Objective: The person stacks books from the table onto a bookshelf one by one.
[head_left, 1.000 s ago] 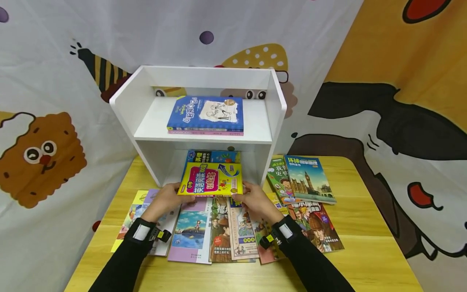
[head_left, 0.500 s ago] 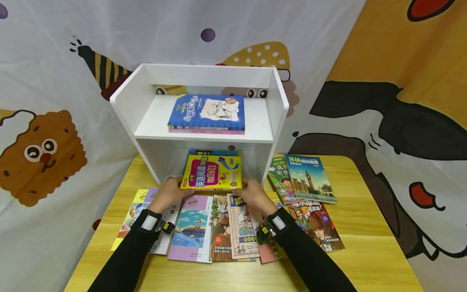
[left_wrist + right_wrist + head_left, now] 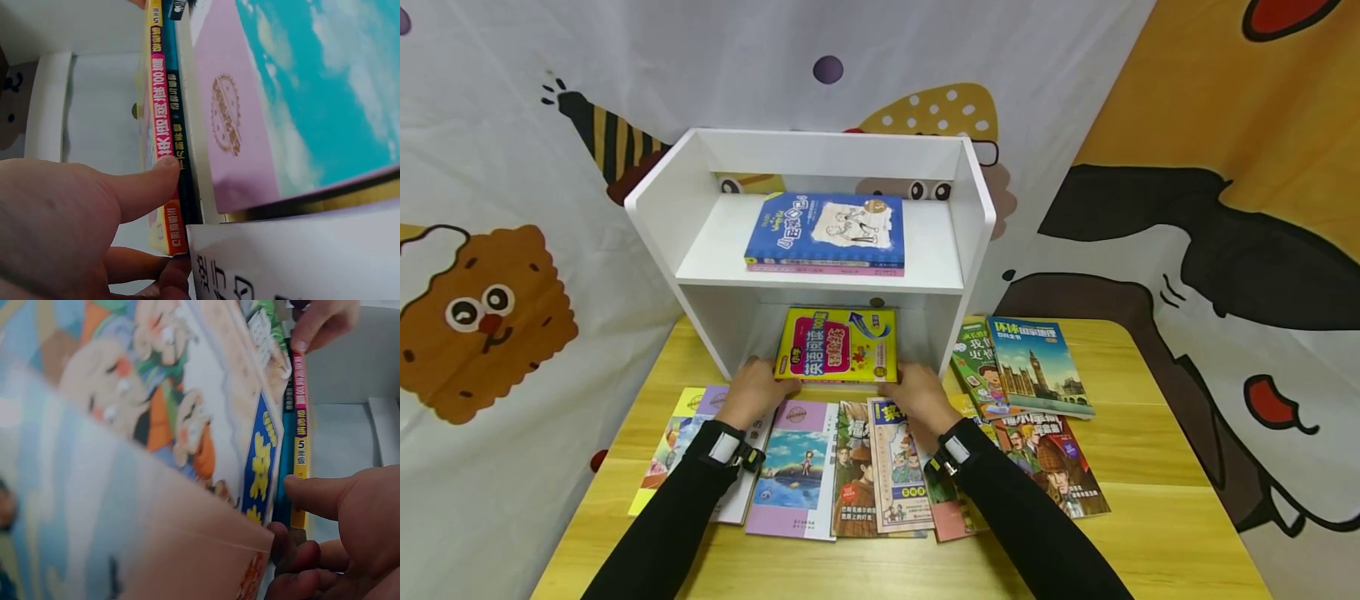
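Note:
In the head view a yellow workbook (image 3: 837,343) lies flat in the lower compartment of the white shelf (image 3: 818,290), cover up. My left hand (image 3: 752,393) grips its front left corner, and my right hand (image 3: 922,396) grips the front right one. From the left wrist, the thumb presses the pink and yellow spine (image 3: 161,106) while the other fingers curl at the book's end. The right wrist view shows the right thumb (image 3: 319,495) on the same spine's other end. Directly beneath sits a dark blue book (image 3: 181,150), its cover hidden.
A blue book (image 3: 825,229) tops a pink one on the upper shelf. Before the shelf lie overlapping books, among them a lilac one (image 3: 793,471) and a brown one (image 3: 853,475). More books, including one with a clock tower (image 3: 1040,367), lie right of the shelf.
Both hands have pushed the yellow workbook away from me, deeper into the lower compartment. It now covers the blue book that showed behind it. The other books stay put.

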{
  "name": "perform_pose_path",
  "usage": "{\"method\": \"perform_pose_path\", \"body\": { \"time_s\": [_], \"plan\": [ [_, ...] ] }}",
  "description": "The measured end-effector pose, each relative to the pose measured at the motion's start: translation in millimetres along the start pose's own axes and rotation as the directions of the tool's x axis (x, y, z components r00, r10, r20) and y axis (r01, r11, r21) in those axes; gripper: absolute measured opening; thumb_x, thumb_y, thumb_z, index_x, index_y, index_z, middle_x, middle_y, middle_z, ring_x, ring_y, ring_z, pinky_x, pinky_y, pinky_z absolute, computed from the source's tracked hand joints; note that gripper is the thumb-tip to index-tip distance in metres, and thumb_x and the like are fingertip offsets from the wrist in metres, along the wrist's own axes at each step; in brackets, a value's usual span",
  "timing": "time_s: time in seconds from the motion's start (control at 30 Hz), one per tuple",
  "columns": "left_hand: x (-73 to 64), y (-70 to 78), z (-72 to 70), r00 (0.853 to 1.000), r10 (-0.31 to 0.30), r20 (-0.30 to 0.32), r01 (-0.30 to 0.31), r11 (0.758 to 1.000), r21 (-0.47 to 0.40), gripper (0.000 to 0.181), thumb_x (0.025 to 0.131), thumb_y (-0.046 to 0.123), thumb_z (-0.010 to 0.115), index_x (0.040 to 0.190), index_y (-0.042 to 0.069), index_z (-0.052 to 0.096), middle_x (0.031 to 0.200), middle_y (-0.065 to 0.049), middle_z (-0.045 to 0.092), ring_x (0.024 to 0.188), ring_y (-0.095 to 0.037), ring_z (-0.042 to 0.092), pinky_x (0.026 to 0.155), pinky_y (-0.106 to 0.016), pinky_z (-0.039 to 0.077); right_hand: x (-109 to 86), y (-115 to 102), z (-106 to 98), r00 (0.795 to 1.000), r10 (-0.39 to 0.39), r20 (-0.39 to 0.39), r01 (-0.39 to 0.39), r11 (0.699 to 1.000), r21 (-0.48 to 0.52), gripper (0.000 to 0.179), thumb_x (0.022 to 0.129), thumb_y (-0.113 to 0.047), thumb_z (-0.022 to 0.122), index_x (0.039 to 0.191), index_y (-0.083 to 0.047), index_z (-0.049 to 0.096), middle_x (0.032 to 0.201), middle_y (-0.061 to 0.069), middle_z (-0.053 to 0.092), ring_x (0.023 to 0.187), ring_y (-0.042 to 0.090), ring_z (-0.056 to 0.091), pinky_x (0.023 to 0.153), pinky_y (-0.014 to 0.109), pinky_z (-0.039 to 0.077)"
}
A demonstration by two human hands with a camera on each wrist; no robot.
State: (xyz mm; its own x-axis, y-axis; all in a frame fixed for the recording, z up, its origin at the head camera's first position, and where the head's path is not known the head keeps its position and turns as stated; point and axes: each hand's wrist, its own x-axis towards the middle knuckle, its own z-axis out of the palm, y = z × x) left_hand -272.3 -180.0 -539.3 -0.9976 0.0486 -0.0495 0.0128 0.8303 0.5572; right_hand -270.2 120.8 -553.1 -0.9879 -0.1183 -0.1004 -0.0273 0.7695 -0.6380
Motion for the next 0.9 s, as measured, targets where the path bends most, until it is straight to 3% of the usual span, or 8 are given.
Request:
{"method": "perform_pose_path", "body": {
  "time_s": [0.17, 0.47, 0.67, 0.9],
  "plan": [
    [2.5, 1.6, -0.5, 0.999, 0.015, -0.029, -0.014, 1.0, 0.025, 0.039, 0.084, 0.036, 0.074, 0.088, -0.002, 0.064, 0.087, -0.014, 0.052, 0.072, -0.027, 0.048, 0.057, -0.037, 0.038, 2.6, 1.0, 2.2, 0.999, -0.031, -0.033, 0.028, 0.997, -0.079, 0.033, 0.093, -0.041, 0.065, 0.114, -0.016, 0.067, 0.071, -0.006, 0.061, 0.058, 0.013, 0.057, 0.052, 0.031, 0.044],
    [8.3, 2.7, 1.2, 0.994, 0.022, -0.107, -0.016, 0.998, 0.058, 0.034, 0.084, 0.027, 0.073, 0.092, -0.005, 0.067, 0.087, -0.018, 0.059, 0.074, -0.03, 0.052, 0.06, -0.04, 0.039, 3.4, 2.2, 2.0, 0.99, -0.117, -0.084, 0.097, 0.972, -0.213, 0.028, 0.093, -0.041, 0.064, 0.098, -0.015, 0.068, 0.062, -0.004, 0.055, 0.053, 0.014, 0.052, 0.048, 0.031, 0.041],
    [8.2, 3.0, 1.2, 0.993, 0.016, -0.121, -0.01, 0.999, 0.048, 0.034, 0.083, 0.027, 0.073, 0.094, -0.005, 0.069, 0.086, -0.017, 0.061, 0.074, -0.029, 0.053, 0.061, -0.039, 0.039, 5.5, 3.2, 2.0, 0.984, -0.144, -0.109, 0.114, 0.964, -0.239, 0.029, 0.092, -0.039, 0.067, 0.108, -0.015, 0.066, 0.069, -0.004, 0.055, 0.057, 0.013, 0.052, 0.051, 0.03, 0.042],
    [5.5, 1.2, -0.3, 0.992, 0.012, -0.128, -0.005, 0.999, 0.051, 0.03, 0.084, 0.027, 0.072, 0.085, -0.002, 0.069, 0.079, -0.015, 0.058, 0.069, -0.028, 0.051, 0.057, -0.036, 0.036, 7.3, 3.1, 2.9, 0.982, -0.151, -0.115, 0.127, 0.973, -0.192, 0.037, 0.09, -0.036, 0.07, 0.12, -0.014, 0.065, 0.079, -0.003, 0.059, 0.065, 0.012, 0.054, 0.058, 0.029, 0.044]
  ]
}}
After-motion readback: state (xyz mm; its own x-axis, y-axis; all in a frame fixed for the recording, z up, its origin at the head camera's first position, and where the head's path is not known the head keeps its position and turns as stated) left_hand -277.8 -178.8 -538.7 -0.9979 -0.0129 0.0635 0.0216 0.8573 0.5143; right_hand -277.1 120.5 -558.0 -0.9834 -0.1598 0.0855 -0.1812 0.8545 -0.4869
